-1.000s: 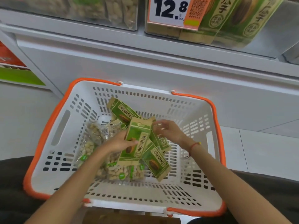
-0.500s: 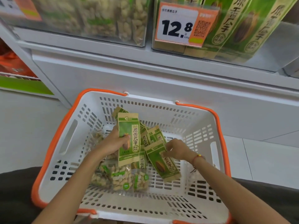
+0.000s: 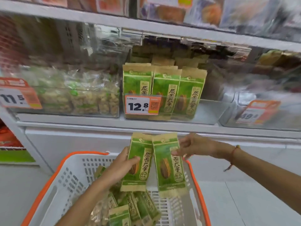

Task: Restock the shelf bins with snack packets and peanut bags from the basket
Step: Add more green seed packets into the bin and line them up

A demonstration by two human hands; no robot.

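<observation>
The left hand [image 3: 119, 167] grips a green sunflower-seed packet [image 3: 138, 162] upright, thumb across its front; just beside it to the right, the right hand [image 3: 193, 146] pinches the upper edge of a second seed packet [image 3: 168, 167] — the two packets touch along their sides. Below both hands sits the white basket [image 3: 71, 173] with an orange rim, holding more seed packets [image 3: 138, 209] and peanut bags [image 3: 99, 212]. Above the hands, a clear shelf bin [image 3: 210, 111] holds standing seed packets [image 3: 164, 90] behind a 12.8 price tag [image 3: 141, 105] — the peanut bin [image 3: 78, 95] lies up and left.

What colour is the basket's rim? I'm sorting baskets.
Orange, on the white basket; head view.
</observation>
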